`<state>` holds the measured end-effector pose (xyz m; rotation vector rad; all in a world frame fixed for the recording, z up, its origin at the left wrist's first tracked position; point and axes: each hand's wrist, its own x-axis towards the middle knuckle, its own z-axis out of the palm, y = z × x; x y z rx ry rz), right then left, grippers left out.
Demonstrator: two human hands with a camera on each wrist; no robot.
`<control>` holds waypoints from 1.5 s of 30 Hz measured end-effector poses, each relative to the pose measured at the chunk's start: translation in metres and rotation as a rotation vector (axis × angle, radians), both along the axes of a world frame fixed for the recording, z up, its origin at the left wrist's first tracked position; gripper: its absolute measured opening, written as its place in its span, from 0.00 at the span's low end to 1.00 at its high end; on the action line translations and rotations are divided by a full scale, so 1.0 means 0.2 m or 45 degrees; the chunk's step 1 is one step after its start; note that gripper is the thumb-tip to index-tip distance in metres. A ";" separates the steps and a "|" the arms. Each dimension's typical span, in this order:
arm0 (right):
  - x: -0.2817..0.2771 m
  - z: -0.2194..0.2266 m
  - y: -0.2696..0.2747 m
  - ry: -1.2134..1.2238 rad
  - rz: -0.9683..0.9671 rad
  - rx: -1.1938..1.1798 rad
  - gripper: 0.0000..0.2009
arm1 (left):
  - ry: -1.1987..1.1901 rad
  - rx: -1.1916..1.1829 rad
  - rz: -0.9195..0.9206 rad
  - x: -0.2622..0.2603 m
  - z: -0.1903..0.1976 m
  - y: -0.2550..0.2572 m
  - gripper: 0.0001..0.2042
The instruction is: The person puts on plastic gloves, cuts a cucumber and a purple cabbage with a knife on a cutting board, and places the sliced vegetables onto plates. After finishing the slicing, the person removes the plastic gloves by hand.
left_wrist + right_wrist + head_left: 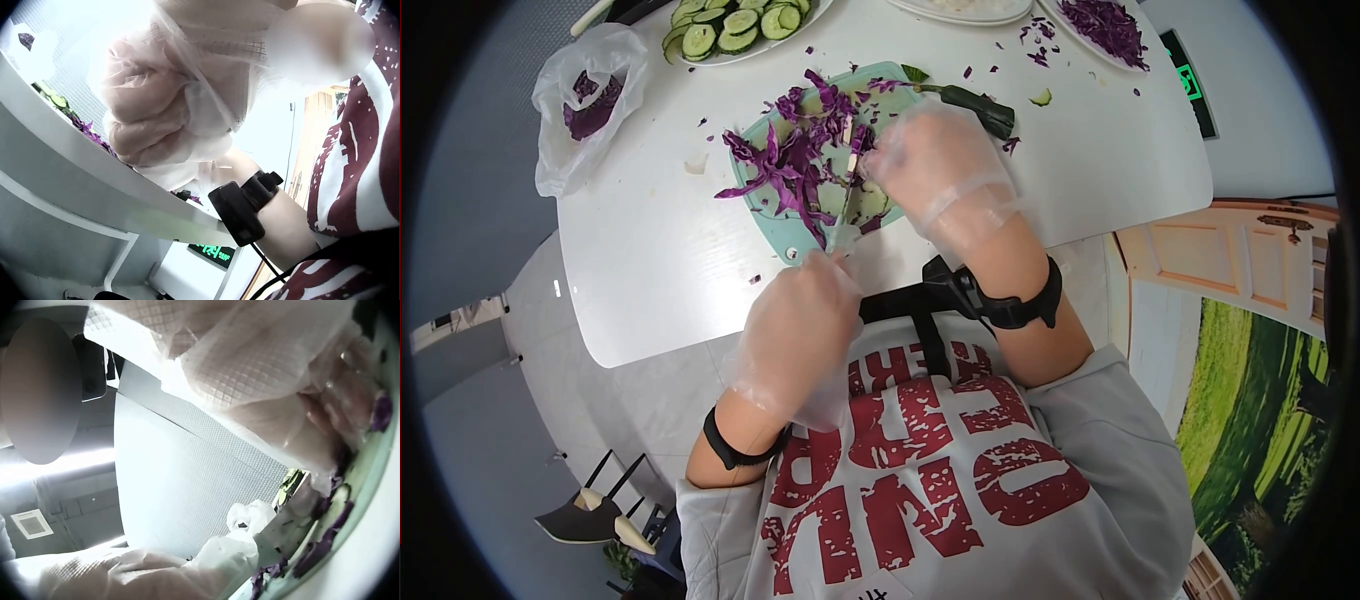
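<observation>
Both hands wear clear plastic gloves. My left hand [800, 315], close to the table's front edge, has its fingers curled round the handle end of a knife [846, 200]. The blade points away from the body over a light green cutting board [775, 225]. Purple cabbage [780, 165] lies in torn leaves and shreds across the board, some overhanging its left edge. My right hand [940, 165] is on the board's right side, its bent fingers holding purple cabbage [381, 412] beside the blade. Pale cucumber slices [868, 203] show under the shreds; the right fingertips are partly hidden.
A dark green cucumber piece [980, 110] lies right of the board, behind the right hand. Cucumber slices [740, 30] fill a plate at the back. Shredded cabbage [1105, 28] sits on another plate at back right. A plastic bag [625, 60] holding cabbage stands at the left edge.
</observation>
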<state>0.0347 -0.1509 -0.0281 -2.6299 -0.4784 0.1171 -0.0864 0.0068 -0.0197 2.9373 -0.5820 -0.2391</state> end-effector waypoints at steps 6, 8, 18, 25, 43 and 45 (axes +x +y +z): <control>0.00 -0.01 -0.01 -0.056 0.043 -0.016 0.14 | -0.191 0.036 -0.138 0.14 -0.01 -0.02 0.04; 0.00 -0.02 -0.01 -0.021 0.020 -0.015 0.14 | -0.183 0.007 -0.122 0.14 -0.03 -0.02 0.05; 0.02 -0.03 -0.01 0.024 0.102 -0.094 0.14 | -0.021 -0.173 -0.127 0.02 0.04 0.07 0.08; -0.01 0.05 -0.01 0.134 -0.029 0.025 0.14 | -0.209 -0.158 -0.113 0.10 -0.04 0.04 0.10; 0.01 0.06 -0.01 0.252 -0.073 0.001 0.13 | -0.012 -0.063 -0.077 0.02 0.00 0.12 0.12; 0.01 0.05 -0.01 0.212 -0.044 -0.004 0.13 | -0.128 -0.115 -0.235 -0.02 0.00 0.17 0.07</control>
